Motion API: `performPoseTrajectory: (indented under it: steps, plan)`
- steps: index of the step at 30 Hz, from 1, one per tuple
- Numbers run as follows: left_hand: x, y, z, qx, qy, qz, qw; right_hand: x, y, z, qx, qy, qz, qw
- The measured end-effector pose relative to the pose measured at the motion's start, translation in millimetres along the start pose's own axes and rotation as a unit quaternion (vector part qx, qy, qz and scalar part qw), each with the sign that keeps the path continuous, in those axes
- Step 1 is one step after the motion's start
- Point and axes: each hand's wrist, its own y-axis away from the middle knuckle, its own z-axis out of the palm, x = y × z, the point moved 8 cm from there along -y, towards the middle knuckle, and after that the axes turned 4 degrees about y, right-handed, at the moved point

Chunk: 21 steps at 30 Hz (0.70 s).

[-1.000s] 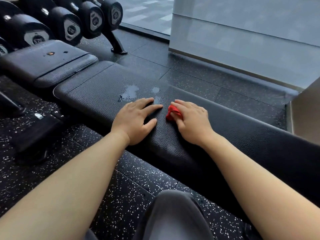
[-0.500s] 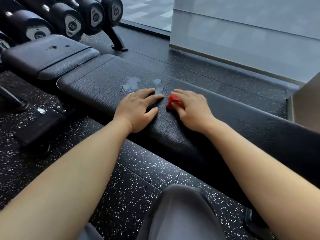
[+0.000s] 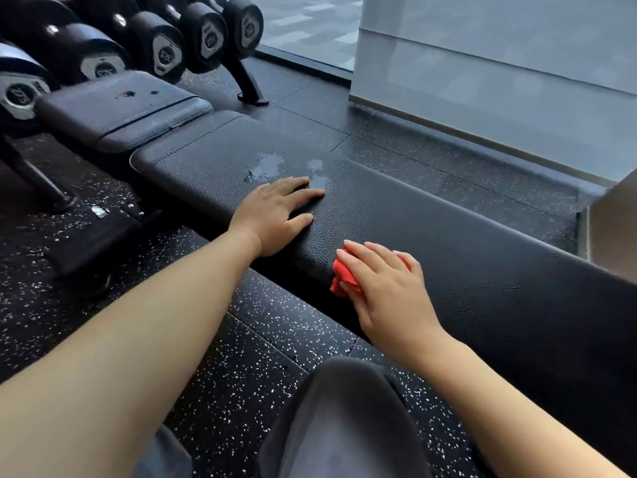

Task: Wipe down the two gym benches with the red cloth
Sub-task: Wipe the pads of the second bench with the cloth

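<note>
**Q:** Where do things stand, left to right?

**Me:** Dumbbell rack [image 3: 144, 53] upper left. Below it the small seat pad [image 3: 117, 108], a few specks on it. Then the long bench pad [image 3: 448, 243] running toward the right edge. A wet patch [image 3: 265, 167] sits centre frame, just past my left fingertips.

**Q:** Hands?

**Me:** Left hand [image 3: 272, 215] flat and spread on the pad, holding nothing, just bracing. Right hand [image 3: 382, 284] lies fingers-extended over the red cloth [image 3: 341, 274], pressing it on the pad's near edge; only a red corner shows.

**Q:** How would you do this stroke well?

**Me:** Keep the palm flat so the bunched cloth spreads. I'd run long overlapping passes along the pad, roll over the edge, then take the wet patch. The textured vinyl probably holds moisture, so firm pressure. Left hand should shift clear first. The seat pad looks unwiped.
</note>
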Motion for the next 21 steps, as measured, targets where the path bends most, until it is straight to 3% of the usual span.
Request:
performPoseTrajectory:
  steps: [13,16,21]
  plan:
    - [1.0,-3.4,0.6,-0.012,0.02,0.014,1.0,-0.2,34.1,-6.8,0.048,0.043,-0.034,0.997]
    - [-10.4,-4.4,-9.1,-0.018,0.118,0.019,0.993,-3.7,36.3,-6.0,0.064,0.062,-0.002,0.996]
    - [-40.6,-5.6,-17.5,-0.042,0.068,0.071,0.994,-27.5,16.8,5.0,0.084,0.088,0.054,0.991]
